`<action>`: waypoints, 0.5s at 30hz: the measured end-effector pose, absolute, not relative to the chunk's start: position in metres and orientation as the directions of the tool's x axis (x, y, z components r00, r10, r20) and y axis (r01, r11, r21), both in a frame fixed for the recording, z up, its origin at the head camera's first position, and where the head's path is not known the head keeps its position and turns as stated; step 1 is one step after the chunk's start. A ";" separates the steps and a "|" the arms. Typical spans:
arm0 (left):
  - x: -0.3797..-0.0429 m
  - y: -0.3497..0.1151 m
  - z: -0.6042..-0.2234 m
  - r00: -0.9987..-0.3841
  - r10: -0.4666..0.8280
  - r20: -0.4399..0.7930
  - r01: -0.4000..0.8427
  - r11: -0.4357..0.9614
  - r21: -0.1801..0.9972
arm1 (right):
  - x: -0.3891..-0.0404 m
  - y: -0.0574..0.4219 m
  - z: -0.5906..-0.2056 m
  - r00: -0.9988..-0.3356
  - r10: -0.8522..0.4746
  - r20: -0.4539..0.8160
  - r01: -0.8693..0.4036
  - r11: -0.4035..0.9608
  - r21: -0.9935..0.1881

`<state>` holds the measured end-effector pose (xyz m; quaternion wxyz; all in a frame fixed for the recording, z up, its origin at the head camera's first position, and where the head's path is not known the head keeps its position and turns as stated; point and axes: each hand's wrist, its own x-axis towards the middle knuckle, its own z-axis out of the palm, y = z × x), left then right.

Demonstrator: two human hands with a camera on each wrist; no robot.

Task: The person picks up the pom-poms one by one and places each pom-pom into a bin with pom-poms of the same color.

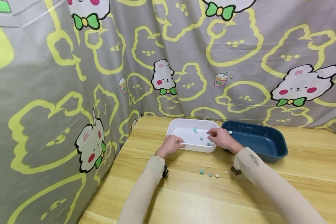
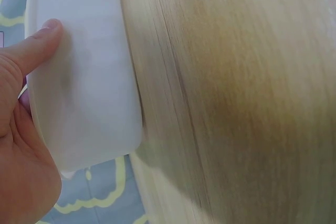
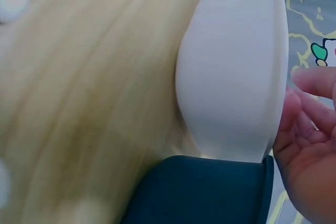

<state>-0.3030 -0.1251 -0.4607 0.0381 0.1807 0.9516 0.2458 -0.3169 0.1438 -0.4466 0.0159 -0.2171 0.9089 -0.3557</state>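
My left hand (image 1: 170, 145) grips the near rim of a white plastic tub (image 1: 197, 148) toward its left end, the thumb (image 2: 48, 36) lying along the outer wall in the left wrist view. Over the tub's right end hovers my right hand (image 1: 221, 138), fingers bent and fingertips (image 3: 304, 80) apart, with nothing visible between them. Inside the white tub lie several small teal balls (image 1: 201, 138). A navy tub (image 1: 280, 146) stands directly to its right, with a white ball (image 1: 230, 132) at its left end, beside the right hand.
On the wooden table (image 1: 184, 199), nearer than the tubs, lie two teal balls (image 1: 201, 171) and several white balls (image 1: 217, 176). A patterned grey curtain (image 1: 190, 102) hangs along the back and left edges of the table.
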 end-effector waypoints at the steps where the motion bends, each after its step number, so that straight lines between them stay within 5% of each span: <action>1: -0.303 -0.125 -0.461 -0.932 0.363 0.014 0.324 0.814 0.482 | -0.315 0.145 -0.447 -0.905 -0.404 0.132 -0.385 0.647 -0.658; 8: -0.305 -0.127 -0.462 -0.938 0.347 0.010 0.306 0.814 0.493 | -0.285 0.151 -0.440 -0.854 -0.496 0.158 -0.471 0.606 -0.641; 15: -0.306 -0.125 -0.460 -0.935 0.354 0.001 0.303 0.798 0.521 | -0.250 0.155 -0.440 -0.665 -0.734 0.141 -0.660 0.488 -0.571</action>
